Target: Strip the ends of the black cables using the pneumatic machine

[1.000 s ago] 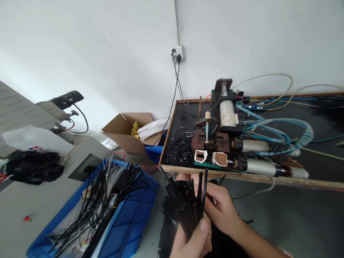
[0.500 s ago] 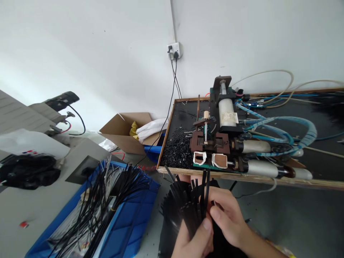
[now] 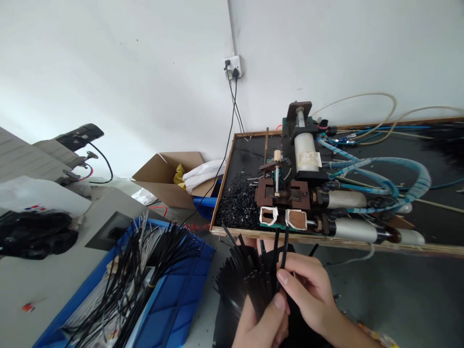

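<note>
A cardboard box point(image 3: 170, 176) sits below a wall socket point(image 3: 232, 65).

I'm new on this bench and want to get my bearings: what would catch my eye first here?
Front and centre, the left hand grips a fanned bundle of black cables while the right hand pinches two of its ends upward. Just behind, on a wooden-edged board, stands a small machine wound with blue hoses. At lower left, a blue bin brims with more black cables.

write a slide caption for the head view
Both hands, left hand and right hand, grip black cables before a pneumatic machine.
</note>
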The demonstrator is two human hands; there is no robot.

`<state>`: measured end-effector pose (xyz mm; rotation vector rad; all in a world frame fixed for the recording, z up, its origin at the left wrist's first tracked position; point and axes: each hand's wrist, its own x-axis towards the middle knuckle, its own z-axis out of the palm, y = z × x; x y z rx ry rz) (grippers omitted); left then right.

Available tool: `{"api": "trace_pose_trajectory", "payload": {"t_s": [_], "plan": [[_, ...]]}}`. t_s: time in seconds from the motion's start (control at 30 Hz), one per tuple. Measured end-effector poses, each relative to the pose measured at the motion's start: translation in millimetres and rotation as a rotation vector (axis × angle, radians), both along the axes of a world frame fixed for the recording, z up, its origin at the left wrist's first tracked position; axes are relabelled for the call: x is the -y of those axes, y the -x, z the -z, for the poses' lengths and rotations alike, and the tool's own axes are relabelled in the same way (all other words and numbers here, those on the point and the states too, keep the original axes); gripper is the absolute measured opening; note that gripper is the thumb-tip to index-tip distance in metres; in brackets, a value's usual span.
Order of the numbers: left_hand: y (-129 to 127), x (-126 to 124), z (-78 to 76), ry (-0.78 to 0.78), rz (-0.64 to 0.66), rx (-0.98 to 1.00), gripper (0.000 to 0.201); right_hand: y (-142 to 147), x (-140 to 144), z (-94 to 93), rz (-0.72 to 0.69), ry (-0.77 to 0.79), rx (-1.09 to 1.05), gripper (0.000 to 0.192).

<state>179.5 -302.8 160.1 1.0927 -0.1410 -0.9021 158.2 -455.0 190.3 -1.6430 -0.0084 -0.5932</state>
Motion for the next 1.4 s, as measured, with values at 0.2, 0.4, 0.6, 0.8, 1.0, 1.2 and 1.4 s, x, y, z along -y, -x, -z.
{"api": "trace_pose_trajectory", "payload": {"t_s": [0.2,0.4,0.6,0.8,1.0,1.2,1.4], "plan": [[-2,2,-5.4,0.024,-0.013,0.014,0.05,-1,4,4.0,0.034,-0.112,-0.042,0.04],[0,4,-10.1,-0.031,-0.057,-0.021,0.055,-4,1,-1.0,-0.017,-0.021,-0.051,0.042],[5,6,-17.2,-0.143,-0.234,0.003,0.059,1,-7,-6.7,0.011,-0.009,-0.076,0.038],[4,14,-30.2,-0.089,-0.421,-0.021,0.043,14,-20,-2.5,-0.025,-0.244,0.08,0.02],[-1,20,-44.8,-0.028,-0.641,0.019,0.034,15,-22,-4.5,-0.06,-0.33,0.152,0.028],[-3,23,-35.3,0.101,-0.644,0.0,0.026,20,-15,-1.0,-0.097,-0.313,0.021,0.045],[1,29,-37.6,0.124,-0.668,-0.087,0.031,28,-9,7.3,-0.189,-0.205,-0.152,0.057]]}}
